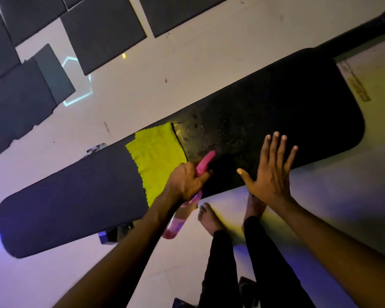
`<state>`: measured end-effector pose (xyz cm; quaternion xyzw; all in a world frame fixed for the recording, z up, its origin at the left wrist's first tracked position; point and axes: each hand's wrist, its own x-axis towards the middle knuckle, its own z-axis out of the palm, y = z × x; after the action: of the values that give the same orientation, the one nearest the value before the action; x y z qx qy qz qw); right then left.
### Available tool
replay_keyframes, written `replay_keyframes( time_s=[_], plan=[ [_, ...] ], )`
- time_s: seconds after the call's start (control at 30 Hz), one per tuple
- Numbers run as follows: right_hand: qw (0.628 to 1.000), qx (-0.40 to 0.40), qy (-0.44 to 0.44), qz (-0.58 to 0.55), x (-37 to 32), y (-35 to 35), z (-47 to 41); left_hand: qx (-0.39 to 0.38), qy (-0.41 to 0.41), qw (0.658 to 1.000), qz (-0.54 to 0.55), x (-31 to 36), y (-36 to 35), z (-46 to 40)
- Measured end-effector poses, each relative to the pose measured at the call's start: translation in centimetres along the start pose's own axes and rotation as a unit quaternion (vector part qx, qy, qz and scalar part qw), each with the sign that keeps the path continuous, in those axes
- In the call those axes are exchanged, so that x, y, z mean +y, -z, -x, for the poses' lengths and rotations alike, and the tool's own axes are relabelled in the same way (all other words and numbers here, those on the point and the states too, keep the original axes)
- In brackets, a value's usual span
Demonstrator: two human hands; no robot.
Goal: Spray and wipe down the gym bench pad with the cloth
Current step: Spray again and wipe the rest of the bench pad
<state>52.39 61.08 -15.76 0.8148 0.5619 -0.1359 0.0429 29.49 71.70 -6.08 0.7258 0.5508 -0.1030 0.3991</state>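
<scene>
Bench pad (287,112) runs slantwise across in front of me, above my bare feet (209,218) on the pale floor (187,63). Nearest along its near edge, my left hand (185,181) curls round the neck of the spray bottle (180,218), forefinger on the pink trigger head, the nozzle over the pad and the clear body with pink liquid hanging down off the near edge. Just beside it, my right hand (269,172) is spread flat, fingers straight and apart, holding nothing, palm at the near edge and fingertips over the pad. Past the nozzle the pad's dark surface shows wet droplets and smears. The yellow cloth (158,156) lies flat on the pad, reaching from near edge to far edge, just left of the wet patch and partly under my left hand. Beyond the far edge, dark floor mats (102,30) lie on the floor.
</scene>
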Motion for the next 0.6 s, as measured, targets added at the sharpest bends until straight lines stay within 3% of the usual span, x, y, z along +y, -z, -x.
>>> replay_keyframes(
  time_s=[0.13,0.27,0.43,0.6],
  plan=[
    [1.000,0.008,0.029,-0.005,-1.8,-0.8,0.6,-0.044,-0.035,0.998,-0.026,-0.9,-0.9,1.8],
    [0.997,0.016,0.075,-0.007,-4.2,-1.1,1.1,-0.006,-0.007,0.999,0.041,-2.9,0.0,3.6],
    [0.991,0.020,0.130,-0.010,-8.2,-0.8,0.9,0.155,-0.019,0.969,0.192,-5.7,4.1,7.7],
    [0.984,0.017,0.175,-0.003,-11.4,0.2,0.0,0.355,-0.022,0.877,0.323,-8.8,7.6,12.0]
  ],
)
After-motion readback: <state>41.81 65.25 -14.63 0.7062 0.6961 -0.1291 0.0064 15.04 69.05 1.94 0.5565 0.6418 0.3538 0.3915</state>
